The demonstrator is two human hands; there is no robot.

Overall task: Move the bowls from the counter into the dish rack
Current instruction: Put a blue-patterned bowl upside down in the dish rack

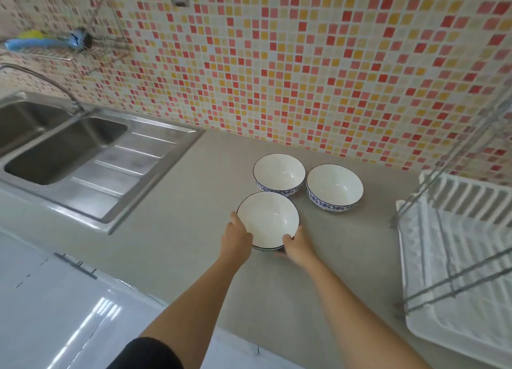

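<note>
Gripping the nearest bowl (267,220) with both hands, I have my left hand (235,237) wrapped on its left rim, thumb along the edge, and my right hand (297,248) clasped on its near right side, thumb hooked over the rim, fingers underneath. Whether the bowl rests on the gray counter (177,230) or is lifted just clear of it — I cannot tell. It is upright and empty, white inside with a dark rim.

Beyond it stand two matching bowls on the counter: the back left bowl (278,173) just behind the held one, and the back right bowl (334,186) beside that, both upright and empty, blue pattern on the outside.

To my right sits the dish rack (454,258) — white tray, wire frame — with no bowl in it. Far left is the steel sink (83,158), against the tiled wall (304,78).
</note>
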